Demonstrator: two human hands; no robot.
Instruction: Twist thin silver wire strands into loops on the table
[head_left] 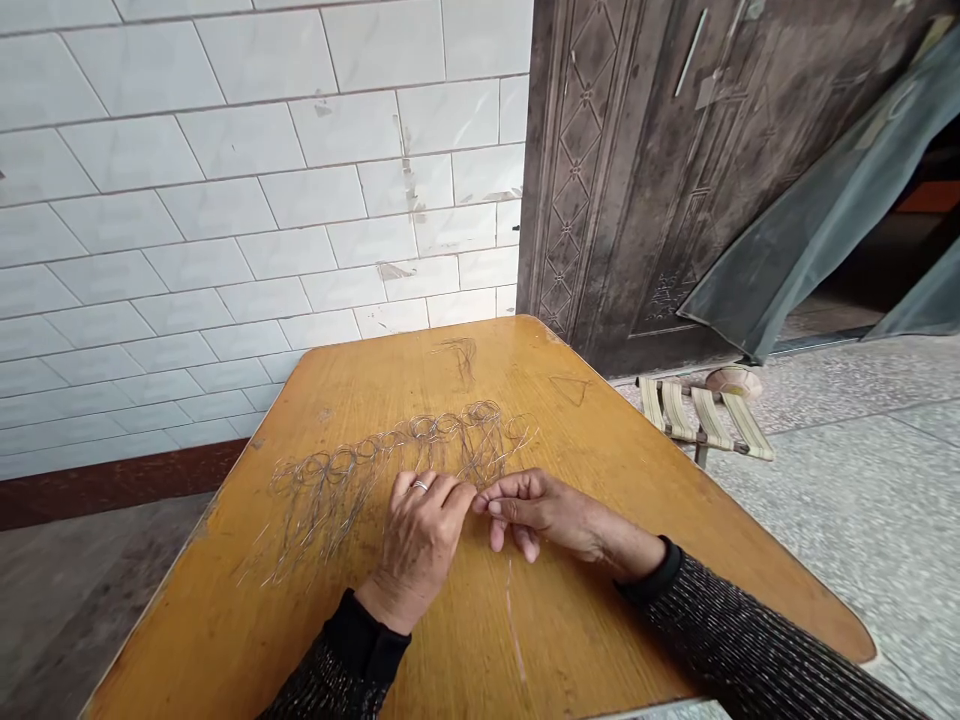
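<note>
My left hand (425, 540), with a ring on one finger, is closed with its fingers curled down over the table. Its fingertips meet those of my right hand (536, 510), which pinches thumb against forefinger while the other fingers hang loosely. Whatever lies between the fingertips is too thin or too hidden to name. Just beyond both hands, a row of thin looped wires (365, 450) with loose straight tails lies across the table. Below my right hand runs a thin pale line (514, 620); I cannot tell whether it is a strand or a mark on the wood.
The wooden table (600, 600) bears a small bunch of loose wires (463, 355) at its far end and a bent wire triangle (570, 388). A strap-seat stool (705, 415) stands on the right. White tiled wall (247, 150) and a dark carved door (600, 180) rise behind.
</note>
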